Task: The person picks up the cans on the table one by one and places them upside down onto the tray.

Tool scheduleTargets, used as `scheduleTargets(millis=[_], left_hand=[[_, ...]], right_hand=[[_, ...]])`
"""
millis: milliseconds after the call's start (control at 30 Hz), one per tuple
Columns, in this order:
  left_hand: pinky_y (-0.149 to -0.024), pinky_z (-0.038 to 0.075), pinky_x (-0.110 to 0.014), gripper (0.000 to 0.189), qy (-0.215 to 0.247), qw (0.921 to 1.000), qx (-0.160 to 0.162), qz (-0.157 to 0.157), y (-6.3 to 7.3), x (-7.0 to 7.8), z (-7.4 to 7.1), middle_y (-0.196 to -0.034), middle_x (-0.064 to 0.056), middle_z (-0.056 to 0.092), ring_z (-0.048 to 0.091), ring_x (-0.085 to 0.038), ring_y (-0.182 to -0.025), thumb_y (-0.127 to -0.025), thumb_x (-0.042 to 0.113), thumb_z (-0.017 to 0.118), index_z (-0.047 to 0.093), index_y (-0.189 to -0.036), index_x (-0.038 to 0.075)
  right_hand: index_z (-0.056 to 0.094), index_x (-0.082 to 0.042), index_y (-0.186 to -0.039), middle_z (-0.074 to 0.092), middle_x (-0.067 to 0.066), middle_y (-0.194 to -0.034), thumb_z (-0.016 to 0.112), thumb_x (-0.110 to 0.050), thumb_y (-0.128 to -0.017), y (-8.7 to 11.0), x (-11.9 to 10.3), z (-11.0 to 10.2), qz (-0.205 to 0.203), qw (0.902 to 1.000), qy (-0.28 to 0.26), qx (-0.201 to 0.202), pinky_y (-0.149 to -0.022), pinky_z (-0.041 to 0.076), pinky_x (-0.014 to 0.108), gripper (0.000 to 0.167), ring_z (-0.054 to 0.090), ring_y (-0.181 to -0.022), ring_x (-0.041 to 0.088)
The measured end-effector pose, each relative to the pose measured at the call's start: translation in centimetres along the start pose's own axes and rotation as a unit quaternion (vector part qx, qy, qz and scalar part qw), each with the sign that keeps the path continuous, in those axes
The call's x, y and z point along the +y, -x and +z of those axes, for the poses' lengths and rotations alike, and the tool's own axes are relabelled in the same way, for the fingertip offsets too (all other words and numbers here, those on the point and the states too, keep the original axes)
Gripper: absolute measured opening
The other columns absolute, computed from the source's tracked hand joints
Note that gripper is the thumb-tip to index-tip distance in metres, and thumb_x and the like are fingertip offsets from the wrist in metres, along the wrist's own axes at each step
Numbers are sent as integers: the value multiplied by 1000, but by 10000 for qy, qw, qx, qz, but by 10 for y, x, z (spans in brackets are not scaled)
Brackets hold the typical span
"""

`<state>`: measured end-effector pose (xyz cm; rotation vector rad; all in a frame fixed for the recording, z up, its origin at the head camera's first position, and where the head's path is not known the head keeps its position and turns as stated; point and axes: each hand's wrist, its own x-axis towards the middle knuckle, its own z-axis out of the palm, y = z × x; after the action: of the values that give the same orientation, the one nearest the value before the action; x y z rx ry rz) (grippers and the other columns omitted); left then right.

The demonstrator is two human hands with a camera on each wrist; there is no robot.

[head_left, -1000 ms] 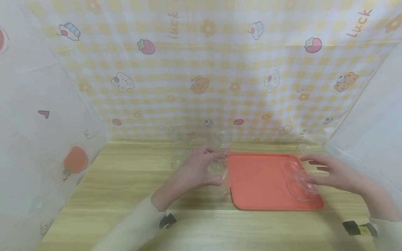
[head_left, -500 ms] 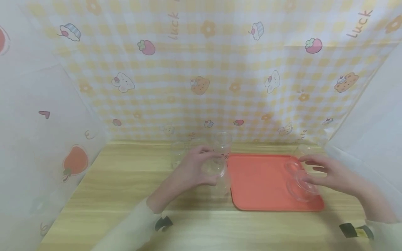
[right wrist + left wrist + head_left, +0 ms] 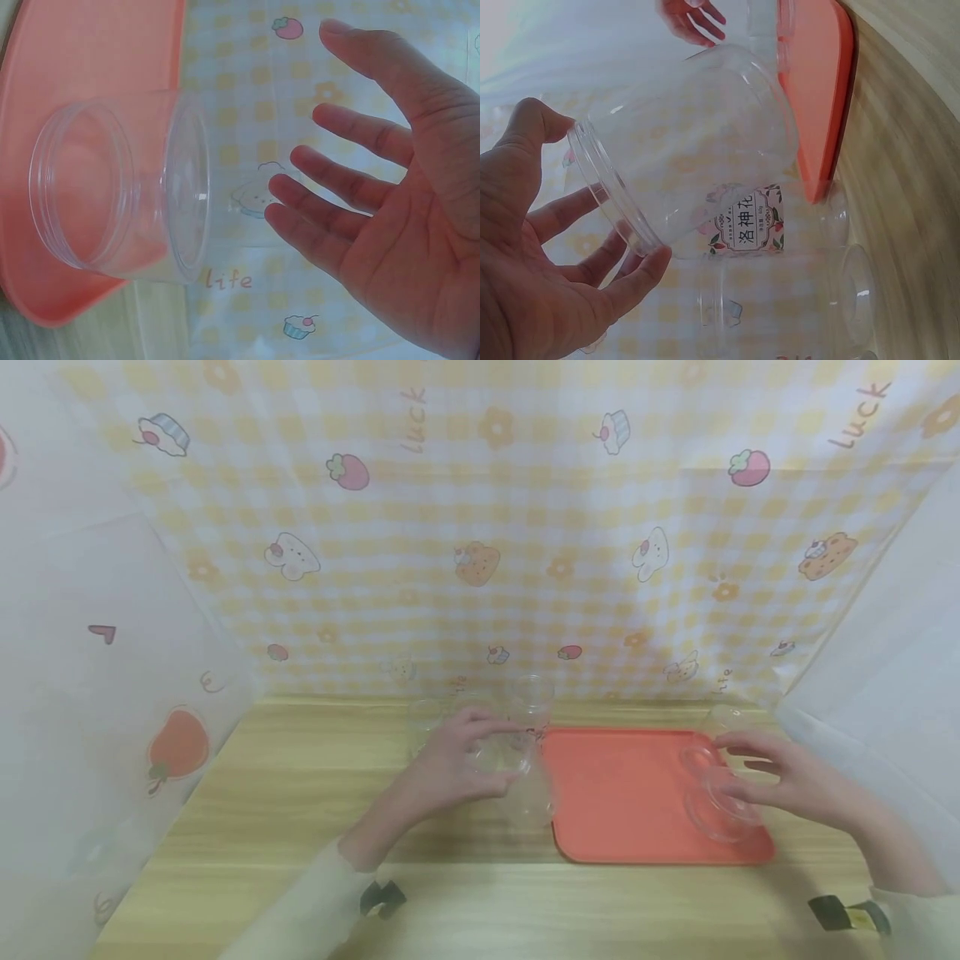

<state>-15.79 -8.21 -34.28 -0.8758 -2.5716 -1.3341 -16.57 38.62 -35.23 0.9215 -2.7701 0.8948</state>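
Observation:
My left hand point(image 3: 450, 768) grips a clear plastic jar point(image 3: 697, 142) by its threaded rim. In the left wrist view the thumb is on one side of the rim and the fingertips on the other, with the jar tilted. The jar is near the left edge of an orange tray point(image 3: 622, 793). Another clear jar point(image 3: 150, 187) stands mouth down on the tray's right side. Beside that jar is my right hand point(image 3: 795, 772), its fingers loosely spread; the right wrist view shows a gap between them and the jar.
A clear jar with a printed floral label point(image 3: 746, 225) stands behind the held one. More clear jars point(image 3: 426, 718) are at the back left, and a faint clear container point(image 3: 726, 718) is behind the tray's right corner. A patterned cloth point(image 3: 480, 527) backs the wooden table point(image 3: 300, 827).
My left hand has shifted left and slightly toward me with the jar, which has tilted further. The right hand has barely moved.

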Motion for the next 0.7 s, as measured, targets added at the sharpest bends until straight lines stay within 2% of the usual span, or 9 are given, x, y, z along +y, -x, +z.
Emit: scheduleTargets(millis=[267, 467, 700], left_hand=[[-91, 56, -43, 52, 536, 9983, -126, -195, 2, -1, -5, -120, 0, 58, 57, -24, -111, -79, 15, 85, 70, -129, 14], [-95, 54, -44, 50, 1100, 9929, -203, -393, 4, -7, -8, -130, -4, 59, 57, -34, -119, -83, 14, 83, 69, -131, 15], [-98, 52, -49, 48, 1580, 9860, -235, -488, 6, -14, -10, -134, -1, 58, 55, -31, -121, -86, 15, 80, 68, -132, 18]], right_hand=[[61, -5, -132, 59, -13, -130, 86, -3, -81, -1, -1, 0, -24, 10000, -76, -1, -93, 46, 11, 57, 49, -119, -8], [61, -4, -133, 60, -11, -131, 85, 0, -81, -3, -4, 0, -123, 9997, -232, -2, -95, 45, 12, 58, 50, -120, -6], [60, -4, -134, 61, -8, -131, 84, 2, -80, -5, -8, -1, -209, 9992, -343, -37, -96, 45, 12, 59, 51, -120, -2]])
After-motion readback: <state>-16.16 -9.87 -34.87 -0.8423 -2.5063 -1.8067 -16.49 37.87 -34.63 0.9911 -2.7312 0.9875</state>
